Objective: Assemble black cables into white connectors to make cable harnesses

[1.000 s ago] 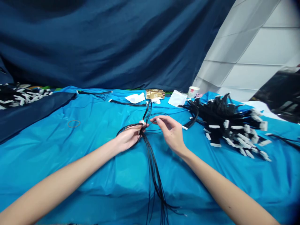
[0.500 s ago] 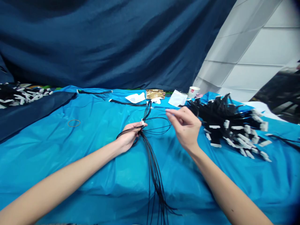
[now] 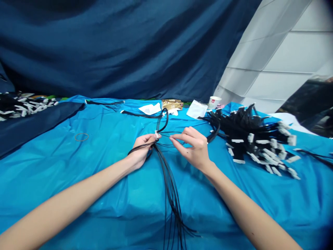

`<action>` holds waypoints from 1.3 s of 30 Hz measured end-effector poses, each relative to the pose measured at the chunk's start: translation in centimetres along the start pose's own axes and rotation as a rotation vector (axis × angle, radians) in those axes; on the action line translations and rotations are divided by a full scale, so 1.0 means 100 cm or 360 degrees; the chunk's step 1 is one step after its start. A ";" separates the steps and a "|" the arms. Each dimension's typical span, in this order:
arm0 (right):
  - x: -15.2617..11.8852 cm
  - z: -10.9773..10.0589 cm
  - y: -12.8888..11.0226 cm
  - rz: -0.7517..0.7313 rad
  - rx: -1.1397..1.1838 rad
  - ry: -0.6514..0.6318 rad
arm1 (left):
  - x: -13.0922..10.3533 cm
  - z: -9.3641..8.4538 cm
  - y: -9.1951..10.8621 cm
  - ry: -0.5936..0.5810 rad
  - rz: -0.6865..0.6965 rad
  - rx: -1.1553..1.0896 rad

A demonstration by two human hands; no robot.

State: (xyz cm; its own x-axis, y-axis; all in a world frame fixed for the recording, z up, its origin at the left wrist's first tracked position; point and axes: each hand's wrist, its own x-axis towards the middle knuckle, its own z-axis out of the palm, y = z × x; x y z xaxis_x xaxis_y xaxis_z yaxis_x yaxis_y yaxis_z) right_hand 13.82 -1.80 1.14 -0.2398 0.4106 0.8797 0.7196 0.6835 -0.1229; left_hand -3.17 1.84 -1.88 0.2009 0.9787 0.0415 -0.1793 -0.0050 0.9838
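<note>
Across the blue-covered surface [image 3: 109,194], the loose ends of a black wire bundle [image 3: 170,187] are trailed toward the near edge. By its white piece [image 3: 156,135], the bundle is grasped in the left hand's [image 3: 142,149] fingers; a thin strand [image 3: 164,134] is pinched by the right hand's [image 3: 195,147]. Beyond, white-tipped black cables [image 3: 252,126] are heaped, backed by a dark blue curtain [image 3: 117,48]

"Where does this view come from?"
"The person's head, looking forward and down over a blue cover [image 3: 125,205]."
"How near?"
"Near the left hand [image 3: 142,151] and right hand [image 3: 194,149], a dark curtain [image 3: 117,48] across the background."
</note>
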 end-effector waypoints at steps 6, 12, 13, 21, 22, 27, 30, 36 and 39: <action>-0.001 0.002 0.001 0.0024 -0.0005 -0.0034 | -0.001 0.002 0.001 -0.0003 0.0043 0.0024; -0.002 0.001 0.002 -0.0009 -0.0033 -0.0075 | -0.003 0.004 0.003 -0.0014 0.0068 0.0023; -0.002 0.001 0.002 -0.0010 -0.0036 -0.0082 | -0.003 0.004 0.003 -0.0007 0.0065 0.0022; -0.002 0.000 0.002 -0.0037 -0.0057 -0.0068 | -0.002 0.003 0.002 0.0016 0.0071 0.0035; -0.002 0.000 0.003 -0.0043 -0.0060 -0.0065 | -0.002 0.003 0.002 0.0010 0.0076 0.0035; -0.002 0.001 0.003 -0.0053 -0.0070 -0.0073 | -0.002 0.003 0.002 0.0011 0.0083 0.0047; -0.002 0.001 0.003 -0.0052 -0.0069 -0.0078 | -0.002 0.004 0.003 0.0019 0.0076 0.0043; -0.004 0.002 0.005 -0.0068 -0.0083 -0.0119 | -0.002 0.003 0.003 0.0016 0.0091 0.0047; -0.005 0.002 0.006 -0.0081 -0.0092 -0.0139 | -0.002 0.002 0.003 0.0024 0.0079 0.0050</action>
State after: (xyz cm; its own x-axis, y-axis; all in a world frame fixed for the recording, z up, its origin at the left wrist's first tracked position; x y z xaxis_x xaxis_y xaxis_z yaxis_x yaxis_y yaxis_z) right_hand 14.19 -1.47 0.57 -0.3313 0.4291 0.8403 0.7407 0.6700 -0.0502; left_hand -3.02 1.64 -1.55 0.1782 0.9801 0.0879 -0.1583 -0.0596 0.9856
